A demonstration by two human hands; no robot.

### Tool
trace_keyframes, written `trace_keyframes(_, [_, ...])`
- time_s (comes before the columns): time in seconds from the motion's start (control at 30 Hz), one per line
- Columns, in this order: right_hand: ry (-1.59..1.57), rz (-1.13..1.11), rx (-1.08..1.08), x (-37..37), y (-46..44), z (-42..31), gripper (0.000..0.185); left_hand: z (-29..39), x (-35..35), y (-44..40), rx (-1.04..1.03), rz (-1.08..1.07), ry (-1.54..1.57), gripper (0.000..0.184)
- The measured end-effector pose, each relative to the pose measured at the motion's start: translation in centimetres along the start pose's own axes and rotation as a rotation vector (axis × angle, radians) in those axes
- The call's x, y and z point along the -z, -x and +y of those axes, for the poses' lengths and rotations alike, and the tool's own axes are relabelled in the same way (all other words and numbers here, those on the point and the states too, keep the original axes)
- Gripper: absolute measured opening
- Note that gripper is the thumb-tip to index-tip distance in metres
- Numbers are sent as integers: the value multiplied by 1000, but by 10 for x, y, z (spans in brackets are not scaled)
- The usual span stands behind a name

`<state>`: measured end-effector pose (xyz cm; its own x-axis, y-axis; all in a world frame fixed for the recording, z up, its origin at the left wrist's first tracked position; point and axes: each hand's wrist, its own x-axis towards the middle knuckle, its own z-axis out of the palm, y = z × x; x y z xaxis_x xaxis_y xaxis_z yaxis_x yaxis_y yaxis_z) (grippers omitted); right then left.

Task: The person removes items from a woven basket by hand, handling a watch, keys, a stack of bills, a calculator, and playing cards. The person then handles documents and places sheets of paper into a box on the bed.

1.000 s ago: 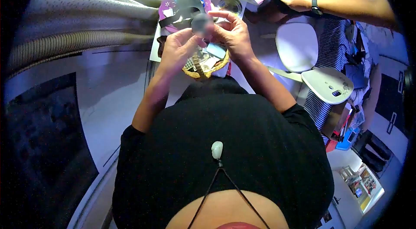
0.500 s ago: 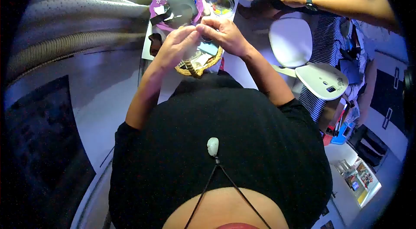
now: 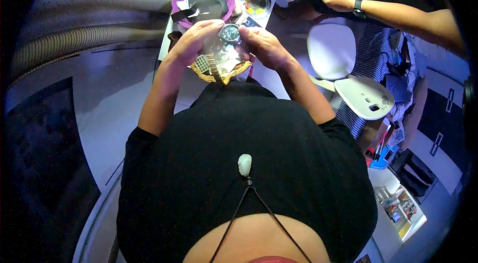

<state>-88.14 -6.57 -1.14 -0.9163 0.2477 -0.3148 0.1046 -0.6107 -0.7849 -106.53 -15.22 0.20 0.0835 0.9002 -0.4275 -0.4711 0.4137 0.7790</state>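
Currently | left hand (image 3: 197,40) and right hand (image 3: 264,46) clamped on watch (image 3: 230,33) between them | yellow-rimmed basket (image 3: 239,71) near

Left fingers (image 3: 211,24) and right fingers (image 3: 247,33) hold a watch (image 3: 230,33) above a yellow-rimmed basket (image 3: 238,70).

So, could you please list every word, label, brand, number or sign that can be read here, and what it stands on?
No text is readable.
Watch: dial markings too small to read.
Dark blue item: pale marks too blurred to read.
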Motion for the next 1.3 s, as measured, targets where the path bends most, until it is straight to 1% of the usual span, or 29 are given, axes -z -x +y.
trace_keyframes(0.07, [18,-32,51,2,1,6,44,1,2,0,23,-20,26,26])
trace_keyframes(0.1, [-15,-58,48,2,3,6,40,0,3,0,23,-40,58,25])
trace_keyframes(0.13, [-13,-60,47,0,5,5,40,-1,4,-1,21,-60,90,25])
trace_keyframes(0.2, [-27,-67,119,-8,7,-1,32,-4,8,-4,29,-66,124,25])
trace_keyframes(0.23, [-52,-175,103,0,7,2,26,-5,10,-5,38,-74,156,24])
trace_keyframes(0.37, [-59,-146,107,-2,8,6,26,-10,15,-7,34,-65,135,23])
trace_keyframes(0.47, [-63,-126,136,-5,14,3,23,-15,20,-10,67,-118,142,21])
trace_keyframes(0.53, [-108,-77,173,-10,20,-3,22,-12,14,-3,94,-54,129,19])
trace_keyframes(0.57, [-183,-63,186,-8,24,-5,22,-10,18,-4,123,-128,48,17])
trace_keyframes(0.6, [-258,-49,201,-6,26,-7,22,-9,17,-1,123,-215,103,16])
trace_keyframes(0.67, [-259,-20,269,0,26,-4,24,-14,18,0,152,-268,136,16])
trace_keyframes(0.7, [-317,-58,357,6,21,-1,28,-15,20,-2,153,-340,173,16])
trace_keyframes(0.73, [-374,-96,445,10,16,1,32,-16,21,-2,151,-341,173,16])
trace_keyframes(0.77, [-440,102,411,2,21,-6,33,-14,16,1,143,-233,243,16])
trace_keyframes(0.8, [-567,14,408,16,18,0,33,-13,13,4,136,-123,313,17])
trace_keyframes(0.83, [-651,23,399,22,16,6,33,-18,21,-2,81,-246,371,17])
trace_keyframes(0.87, [-733,32,390,28,13,12,33,-11,13,1,44,-228,393,16])
trace_keyframes(0.9, [-701,-36,398,34,11,16,30,-9,11,2,23,-194,404,16])
trace_keyframes(0.93, [-700,-36,397,38,11,21,30,-9,9,2,0,-160,414,16])
trace_keyframes(0.97, [-626,78,317,33,12,19,29,-10,8,2,0,-159,415,16])
trace_keyframes(1.0, [-551,191,237,29,13,16,33,-10,7,2,-17,-117,433,16])
trace_keyframes(1.03, [-604,190,208,25,14,13,39,-11,7,2,-32,-75,452,16])
trace_keyframes(1.07, [-604,190,208,24,14,10,39,-14,10,1,-32,-75,452,16])
trace_keyframes(1.13, [-487,97,113,22,16,5,38,-21,18,-3,-63,-170,524,17])
trace_keyframes(1.2, [-506,108,95,19,18,5,36,-21,18,-2,-61,-157,521,17])
trace_keyframes(1.27, [-449,182,119,23,18,11,33,-22,21,-2,-58,-144,518,17])
trace_keyframes(1.3, [-448,186,143,24,18,12,26,-23,25,-3,-63,-220,510,16])
